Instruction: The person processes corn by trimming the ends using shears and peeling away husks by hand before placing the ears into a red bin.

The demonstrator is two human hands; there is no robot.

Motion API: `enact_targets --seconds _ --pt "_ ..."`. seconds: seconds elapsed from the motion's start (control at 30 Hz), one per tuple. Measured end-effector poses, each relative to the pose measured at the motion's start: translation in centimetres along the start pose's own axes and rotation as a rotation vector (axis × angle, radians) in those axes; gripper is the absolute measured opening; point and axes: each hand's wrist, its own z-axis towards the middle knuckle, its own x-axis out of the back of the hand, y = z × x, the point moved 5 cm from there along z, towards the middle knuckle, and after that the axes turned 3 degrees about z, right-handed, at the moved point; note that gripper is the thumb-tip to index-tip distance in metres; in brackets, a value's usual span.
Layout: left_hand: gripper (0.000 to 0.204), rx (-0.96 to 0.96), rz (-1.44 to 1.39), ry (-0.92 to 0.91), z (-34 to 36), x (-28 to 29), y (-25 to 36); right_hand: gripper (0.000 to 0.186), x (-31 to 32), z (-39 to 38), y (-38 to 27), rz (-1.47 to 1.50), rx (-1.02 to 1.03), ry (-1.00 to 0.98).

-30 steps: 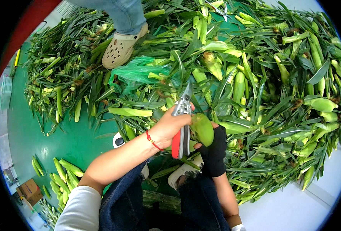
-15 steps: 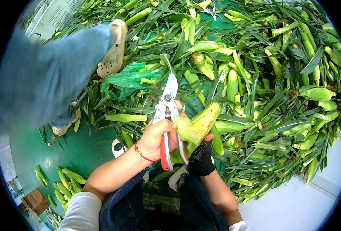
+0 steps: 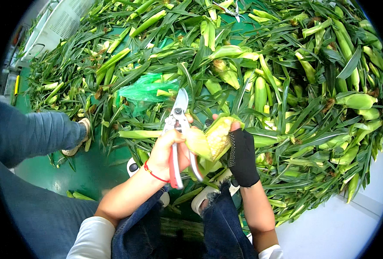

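In front of me, my left hand (image 3: 167, 151) is closed round a pair of pruning shears (image 3: 178, 112) with red and grey handles, blades pointing up and away. Its fingers also lie against the husk of a partly peeled ear of corn (image 3: 218, 141); whether they pinch that husk I cannot tell. Pale yellow kernels show between the green husk leaves. My right hand (image 3: 244, 157), in a black fingerless glove with dotted grip, wraps the ear from its right side, bare fingertips near the upper end.
A wide heap of corn ears and loose husks (image 3: 312, 112) covers the green floor (image 3: 96, 170) ahead and right. A green plastic bag (image 3: 150, 88) lies in it, with a second pair of shears (image 3: 234, 12) farther off. Another person's legs (image 3: 40, 134) stand at left, near a white crate (image 3: 64, 23).
My right hand has slid up along the ear toward its upper end. Both hands shifted slightly left. The other person's near leg has swung back toward the lower left.
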Motion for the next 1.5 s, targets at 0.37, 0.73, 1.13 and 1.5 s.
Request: enact_targets --seconds 0.37,0.73,1.13,1.5 --pt "0.046 0.009 0.795 0.124 -2.2 -1.7 2.2 0.084 -5.1 -2.2 -3.8 -0.353 0.475 -0.263" --pt "0.063 0.103 0.541 0.023 -6.6 4.0 1.2 0.091 -3.6 -0.7 -1.3 0.298 0.353 0.063" --pt "0.025 -1.113 0.156 0.008 -4.0 -5.8 43.2 0.041 1.0 -3.8 7.6 -0.014 0.059 0.006" --pt "0.054 -0.43 2.222 -0.215 1.9 6.1 1.1 0.062 -7.0 -3.3 16.8 -1.35 0.499 -0.51"
